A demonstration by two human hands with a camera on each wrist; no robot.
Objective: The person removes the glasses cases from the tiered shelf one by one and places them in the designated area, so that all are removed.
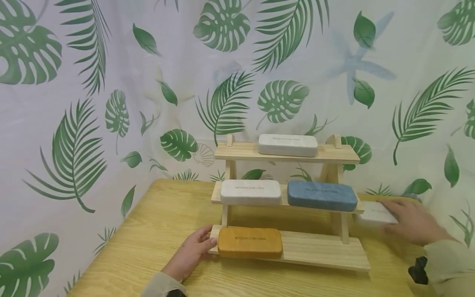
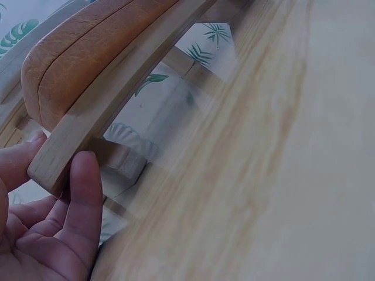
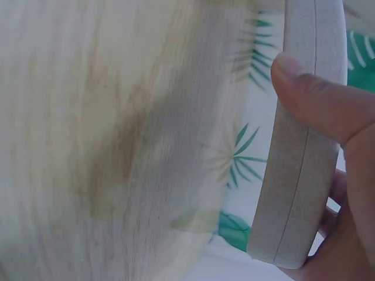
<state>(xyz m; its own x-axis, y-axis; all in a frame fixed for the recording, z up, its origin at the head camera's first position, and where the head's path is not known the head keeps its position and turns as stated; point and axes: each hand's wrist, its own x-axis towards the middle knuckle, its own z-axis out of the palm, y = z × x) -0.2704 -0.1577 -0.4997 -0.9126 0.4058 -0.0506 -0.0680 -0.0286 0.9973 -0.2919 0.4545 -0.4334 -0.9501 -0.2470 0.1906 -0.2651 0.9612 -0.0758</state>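
While your left hand [image 1: 190, 252] pinches the eight-o'clock rack corner [image 2: 63, 153], your right hand [image 1: 413, 220] grips a case [image 1: 374, 213]; curtain [image 1: 178, 74] backs table [image 1: 142, 243].

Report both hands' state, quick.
Left hand: holding the left end of the wooden bottom shelf.
Right hand: holding a white case.

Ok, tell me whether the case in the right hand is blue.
No, the head view shows the right hand gripping a white case, while the blue case sits on the middle shelf.
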